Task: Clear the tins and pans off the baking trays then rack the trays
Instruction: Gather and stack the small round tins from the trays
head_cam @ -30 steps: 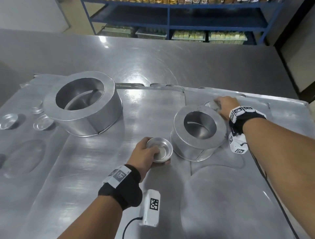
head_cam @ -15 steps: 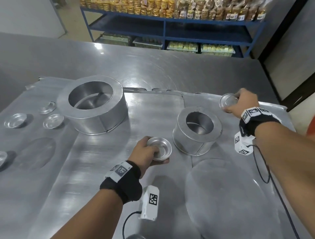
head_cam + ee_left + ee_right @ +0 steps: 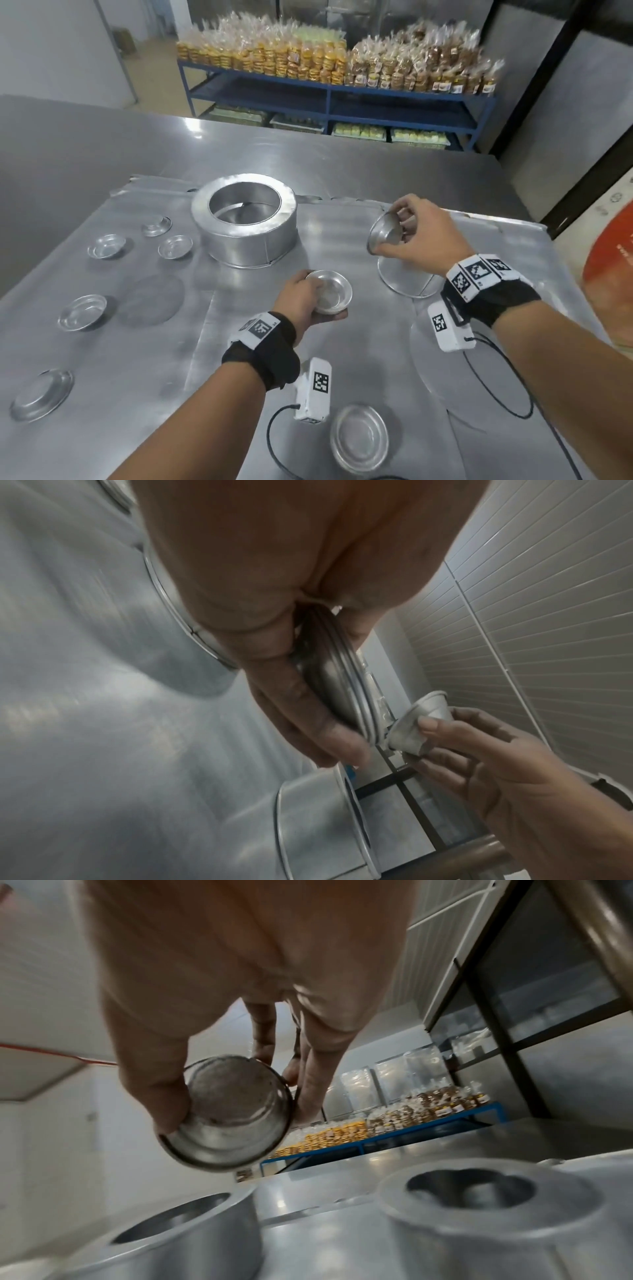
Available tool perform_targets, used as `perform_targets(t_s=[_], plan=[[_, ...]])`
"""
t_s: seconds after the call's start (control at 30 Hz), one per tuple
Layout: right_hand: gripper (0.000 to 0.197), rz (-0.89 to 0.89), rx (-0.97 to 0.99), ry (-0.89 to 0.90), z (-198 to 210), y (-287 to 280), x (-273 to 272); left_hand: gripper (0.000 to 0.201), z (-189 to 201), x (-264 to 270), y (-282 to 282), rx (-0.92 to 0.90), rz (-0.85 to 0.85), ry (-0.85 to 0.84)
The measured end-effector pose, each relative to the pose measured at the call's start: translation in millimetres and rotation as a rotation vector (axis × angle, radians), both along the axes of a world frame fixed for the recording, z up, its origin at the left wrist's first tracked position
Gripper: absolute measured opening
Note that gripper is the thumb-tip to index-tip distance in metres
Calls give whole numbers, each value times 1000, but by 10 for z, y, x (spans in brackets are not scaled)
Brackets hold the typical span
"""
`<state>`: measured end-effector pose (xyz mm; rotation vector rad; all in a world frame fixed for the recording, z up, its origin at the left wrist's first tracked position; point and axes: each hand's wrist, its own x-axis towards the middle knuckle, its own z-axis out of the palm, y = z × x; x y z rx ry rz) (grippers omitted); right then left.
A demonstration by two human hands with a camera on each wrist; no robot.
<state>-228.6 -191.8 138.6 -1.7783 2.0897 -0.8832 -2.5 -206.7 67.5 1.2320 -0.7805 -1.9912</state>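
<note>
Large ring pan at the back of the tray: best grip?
Probably the large ring pan's wide flat top rim, from straight above: thumb down the outer wall, fingers into the open centre. It stands upright, bore facing up. The near side is open, though both hands now hold small tins.

L hand (image 3: 301, 298) low, fingers curled w/ thumb clamped, gripping. R hand (image 3: 419, 236) raised higher, fingertips (image 3: 304, 1091) & thumb pinching. Both forearms reach fwd, black wrist straps w/ cams.
</note>
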Motion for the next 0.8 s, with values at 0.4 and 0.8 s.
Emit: perform_targets(t_s=[0.4,0.8], plan=[[58,200,12,-253,-459,276,2031,36,-48,1380,17,-62,4,36],[69,520,255,-482,-805,-86,3482,35,-197,2931,69,-117,256,-78]])
